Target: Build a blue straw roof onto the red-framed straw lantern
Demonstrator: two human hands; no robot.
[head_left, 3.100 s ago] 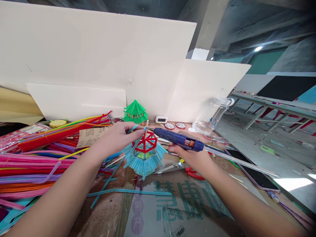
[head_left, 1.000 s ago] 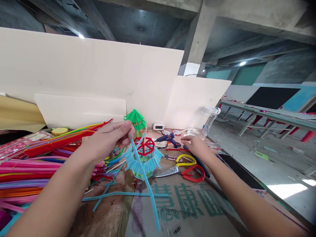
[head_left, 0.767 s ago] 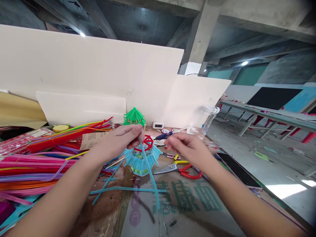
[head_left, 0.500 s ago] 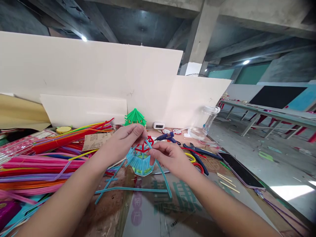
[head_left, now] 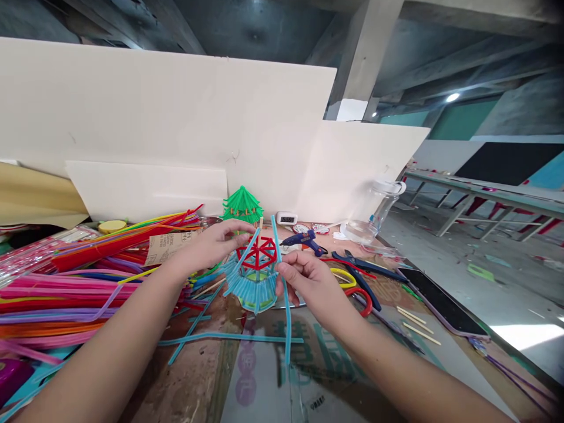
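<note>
My right hand [head_left: 304, 279] pinches a long light-blue pipe cleaner [head_left: 288, 323], which stands nearly upright and sticks out above and below the fingers. Between the thumb and fingers of my left hand [head_left: 224, 238] is a short light-blue pipe cleaner piece [head_left: 250, 247], slanting down to the left. Beyond and between the hands stands a small pipe-cleaner model with a red spoked frame [head_left: 258, 254] above a flared light-blue skirt [head_left: 255, 294]. A green pipe-cleaner roof [head_left: 242, 202] rises behind it. Another blue pipe cleaner [head_left: 229, 337] lies across the table in front.
Bundles of coloured pipe cleaners [head_left: 66, 291] cover the left side. Right of the model lie a glue gun [head_left: 306, 239], scissors with red and yellow handles [head_left: 363, 299], pliers [head_left: 370, 267], thin sticks [head_left: 418, 324] and a phone [head_left: 440, 302]. A clear jug [head_left: 370, 211] stands behind.
My hands have moved apart. The long blue pipe cleaner has swung from slanted to nearly upright in my right hand, and a short piece now shows at my left fingers.
</note>
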